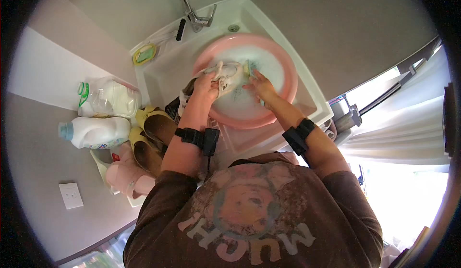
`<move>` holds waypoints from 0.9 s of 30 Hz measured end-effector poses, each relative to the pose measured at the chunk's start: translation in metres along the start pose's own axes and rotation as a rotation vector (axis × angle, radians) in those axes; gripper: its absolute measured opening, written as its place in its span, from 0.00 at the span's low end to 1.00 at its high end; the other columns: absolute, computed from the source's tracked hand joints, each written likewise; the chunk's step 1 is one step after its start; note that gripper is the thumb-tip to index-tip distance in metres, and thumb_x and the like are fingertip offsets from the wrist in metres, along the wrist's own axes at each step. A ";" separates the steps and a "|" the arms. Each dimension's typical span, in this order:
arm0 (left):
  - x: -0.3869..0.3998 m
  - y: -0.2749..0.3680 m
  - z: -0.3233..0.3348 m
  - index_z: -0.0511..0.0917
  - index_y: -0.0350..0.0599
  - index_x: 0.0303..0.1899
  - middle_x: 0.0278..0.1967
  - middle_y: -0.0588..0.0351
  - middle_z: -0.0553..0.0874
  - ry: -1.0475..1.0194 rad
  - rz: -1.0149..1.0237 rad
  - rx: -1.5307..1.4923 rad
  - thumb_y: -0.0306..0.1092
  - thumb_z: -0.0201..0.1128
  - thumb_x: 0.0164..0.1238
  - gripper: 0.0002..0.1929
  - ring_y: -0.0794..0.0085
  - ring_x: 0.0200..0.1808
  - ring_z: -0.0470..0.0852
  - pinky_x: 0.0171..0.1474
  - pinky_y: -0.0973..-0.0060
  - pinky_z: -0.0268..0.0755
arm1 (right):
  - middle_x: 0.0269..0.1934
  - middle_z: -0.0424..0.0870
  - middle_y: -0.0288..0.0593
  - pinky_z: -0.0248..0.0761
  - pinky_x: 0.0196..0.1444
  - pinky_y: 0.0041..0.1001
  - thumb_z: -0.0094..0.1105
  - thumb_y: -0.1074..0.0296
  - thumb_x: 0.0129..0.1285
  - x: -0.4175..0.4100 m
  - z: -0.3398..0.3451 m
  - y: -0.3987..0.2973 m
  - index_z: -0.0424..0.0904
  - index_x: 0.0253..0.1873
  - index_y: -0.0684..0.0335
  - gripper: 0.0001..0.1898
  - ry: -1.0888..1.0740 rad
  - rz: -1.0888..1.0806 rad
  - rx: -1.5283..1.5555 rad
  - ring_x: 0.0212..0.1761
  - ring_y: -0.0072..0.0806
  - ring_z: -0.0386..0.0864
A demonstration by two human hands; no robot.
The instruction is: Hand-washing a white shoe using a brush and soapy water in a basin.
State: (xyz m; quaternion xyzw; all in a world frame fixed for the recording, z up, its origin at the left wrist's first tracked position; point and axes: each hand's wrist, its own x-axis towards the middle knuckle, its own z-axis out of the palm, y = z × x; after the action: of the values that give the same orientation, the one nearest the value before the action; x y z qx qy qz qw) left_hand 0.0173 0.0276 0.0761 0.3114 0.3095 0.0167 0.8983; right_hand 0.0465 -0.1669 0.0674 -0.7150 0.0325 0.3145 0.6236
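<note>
My left hand (206, 87) grips a pale, wet-looking shoe (232, 74) over the left side of a pink plastic basin (292, 77). Its toe points right, towards the basin's middle. In my right hand (264, 87) is a scrubbing brush (247, 68) with pale bristles and a light blue handle, mostly hidden by the fingers. The bristles are close to the shoe's toe; whether they touch it I cannot tell. Cloudy, sudsy water (268, 60) fills the basin below both hands. Another white shoe (183, 102) shows partly behind my left forearm.
The basin stands in a white sink (162, 73) below a chrome faucet (197, 17). A black-bristled brush (180, 30) and a green soap dish with yellow rim (145, 54) lie on the ledge. At left are a clear jug (111, 96), a white detergent bottle (102, 131), yellow sandals (144, 149) and pink slippers (126, 176).
</note>
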 end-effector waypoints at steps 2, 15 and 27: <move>0.009 -0.002 -0.005 0.74 0.33 0.51 0.49 0.43 0.80 -0.031 -0.040 0.002 0.29 0.54 0.69 0.13 0.56 0.50 0.80 0.51 0.59 0.76 | 0.43 0.82 0.48 0.61 0.14 0.22 0.48 0.64 0.69 0.009 0.002 0.011 0.46 0.75 0.52 0.33 -0.099 0.035 0.280 0.18 0.21 0.66; 0.033 -0.002 -0.024 0.83 0.37 0.37 0.31 0.47 0.86 0.046 0.452 1.489 0.29 0.63 0.51 0.11 0.62 0.34 0.85 0.38 0.66 0.74 | 0.31 0.83 0.48 0.73 0.32 0.33 0.48 0.68 0.66 0.008 -0.007 0.012 0.62 0.70 0.55 0.26 0.094 -0.356 -0.608 0.25 0.32 0.78; 0.033 0.002 -0.010 0.77 0.35 0.47 0.41 0.49 0.82 -0.020 0.273 0.644 0.18 0.61 0.53 0.17 0.62 0.38 0.83 0.38 0.66 0.74 | 0.36 0.80 0.62 0.73 0.44 0.46 0.44 0.71 0.64 -0.011 0.028 -0.012 0.61 0.70 0.49 0.28 0.095 -0.509 -0.855 0.37 0.53 0.81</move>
State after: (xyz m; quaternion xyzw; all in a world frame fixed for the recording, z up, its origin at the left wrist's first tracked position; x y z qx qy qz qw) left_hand 0.0391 0.0422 0.0536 0.6175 0.2458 0.0352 0.7464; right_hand 0.0312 -0.1425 0.0823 -0.9055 -0.2465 0.1045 0.3293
